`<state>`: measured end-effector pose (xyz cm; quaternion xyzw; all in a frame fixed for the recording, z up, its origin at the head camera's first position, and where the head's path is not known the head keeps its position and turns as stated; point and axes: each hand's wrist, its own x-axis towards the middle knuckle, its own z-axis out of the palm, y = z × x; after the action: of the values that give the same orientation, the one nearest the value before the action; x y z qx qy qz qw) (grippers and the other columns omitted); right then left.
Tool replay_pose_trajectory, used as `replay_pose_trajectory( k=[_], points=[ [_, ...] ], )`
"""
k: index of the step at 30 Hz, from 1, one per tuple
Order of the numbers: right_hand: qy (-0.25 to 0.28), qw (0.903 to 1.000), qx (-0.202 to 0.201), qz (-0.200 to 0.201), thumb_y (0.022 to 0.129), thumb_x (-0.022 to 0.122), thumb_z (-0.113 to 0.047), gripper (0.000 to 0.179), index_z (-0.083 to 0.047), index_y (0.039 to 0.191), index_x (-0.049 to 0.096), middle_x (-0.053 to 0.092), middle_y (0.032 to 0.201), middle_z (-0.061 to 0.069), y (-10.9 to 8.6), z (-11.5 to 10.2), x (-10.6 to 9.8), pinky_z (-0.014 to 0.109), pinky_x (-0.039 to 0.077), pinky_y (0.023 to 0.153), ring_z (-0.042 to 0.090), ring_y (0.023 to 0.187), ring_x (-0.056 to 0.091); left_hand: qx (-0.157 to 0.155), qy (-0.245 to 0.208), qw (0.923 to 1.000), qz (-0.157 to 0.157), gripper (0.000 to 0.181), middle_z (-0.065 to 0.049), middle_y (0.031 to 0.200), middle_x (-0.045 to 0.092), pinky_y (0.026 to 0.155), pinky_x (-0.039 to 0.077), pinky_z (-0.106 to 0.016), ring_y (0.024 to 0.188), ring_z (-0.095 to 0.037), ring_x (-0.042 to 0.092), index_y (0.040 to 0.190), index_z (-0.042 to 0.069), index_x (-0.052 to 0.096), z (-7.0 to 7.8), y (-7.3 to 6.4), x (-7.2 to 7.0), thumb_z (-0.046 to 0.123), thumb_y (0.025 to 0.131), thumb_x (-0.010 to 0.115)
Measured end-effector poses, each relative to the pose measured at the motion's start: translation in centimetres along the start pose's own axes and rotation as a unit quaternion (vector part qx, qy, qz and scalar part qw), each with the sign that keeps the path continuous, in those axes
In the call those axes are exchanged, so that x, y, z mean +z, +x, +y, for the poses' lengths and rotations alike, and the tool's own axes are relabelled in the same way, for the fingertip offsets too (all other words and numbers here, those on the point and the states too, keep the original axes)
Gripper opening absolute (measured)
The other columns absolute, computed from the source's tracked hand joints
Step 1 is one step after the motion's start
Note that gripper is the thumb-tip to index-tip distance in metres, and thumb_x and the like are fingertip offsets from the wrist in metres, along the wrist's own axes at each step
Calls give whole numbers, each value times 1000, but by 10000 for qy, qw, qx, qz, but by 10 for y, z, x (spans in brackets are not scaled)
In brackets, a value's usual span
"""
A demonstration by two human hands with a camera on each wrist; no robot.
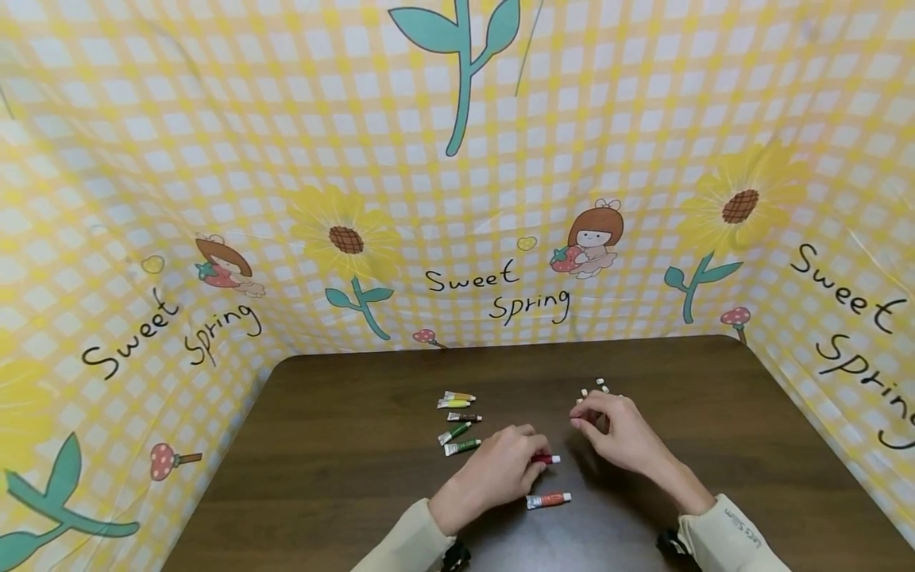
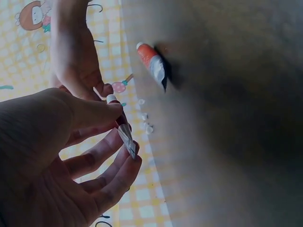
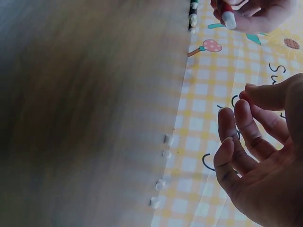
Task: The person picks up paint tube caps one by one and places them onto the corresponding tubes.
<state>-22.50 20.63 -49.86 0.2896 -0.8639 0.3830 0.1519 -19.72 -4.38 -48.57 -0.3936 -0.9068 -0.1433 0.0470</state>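
My left hand (image 1: pixel 500 465) pinches a small red paint tube (image 2: pixel 121 118) between thumb and fingers. Its white-capped end sticks out toward the right, and the silver crimped end shows below the thumb in the left wrist view. My right hand (image 1: pixel 622 433) is raised to the right of the tube, fingers loosely bent and thumb near the index finger, with nothing visible between them. Several small white caps (image 1: pixel 600 382) lie on the table just beyond the right hand. An orange-red paint tube (image 1: pixel 549 500) lies nearer to me, below the left hand.
On the dark wooden table (image 1: pixel 322 477), left of centre, several more tubes form a loose column: a yellow tube (image 1: pixel 453 403), a dark brown tube (image 1: pixel 465 417) and a green tube (image 1: pixel 462 447) among them. A yellow checked cloth (image 1: pixel 472 199) surrounds the table's back and sides.
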Motion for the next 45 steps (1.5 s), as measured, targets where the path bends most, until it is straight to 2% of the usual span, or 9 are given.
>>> replay_pose_trajectory(
  k=[9,16,21,30,45],
  points=[
    [-38,9996,240,130,92,80,1,13,-10,98,78,74,92,-2,-2,8,-9,24,53,60,2,76,62,-3,124,9996,-247,4,9,96,68,69,49,-15,80,0,58,102,21,78,5,-1,8,23,101,74],
    [-213,9983,522,171,93,79,2,12,-10,97,79,69,89,-9,-4,14,-17,25,53,63,2,76,61,30,192,9991,-370,6,9,95,68,68,49,-16,79,-1,59,98,20,76,6,0,10,24,102,73],
    [-261,9972,679,149,93,79,1,11,-8,98,79,70,89,-8,-6,16,-21,24,52,64,4,77,62,70,220,9991,-344,4,9,92,67,65,49,-15,77,0,59,95,21,75,7,1,11,21,99,76],
    [-251,9968,730,204,92,80,1,9,-8,96,78,72,90,-5,-12,19,-25,26,53,67,4,77,63,32,249,9987,-434,4,9,93,69,65,50,-16,77,0,61,95,20,76,9,2,13,21,99,76],
    [-516,9955,794,-86,92,81,-1,10,-10,96,79,71,87,-8,-8,29,-37,25,52,66,2,75,61,52,329,9978,-573,1,8,94,69,66,52,-16,79,-1,63,99,21,78,8,5,13,21,98,78]
  ],
)
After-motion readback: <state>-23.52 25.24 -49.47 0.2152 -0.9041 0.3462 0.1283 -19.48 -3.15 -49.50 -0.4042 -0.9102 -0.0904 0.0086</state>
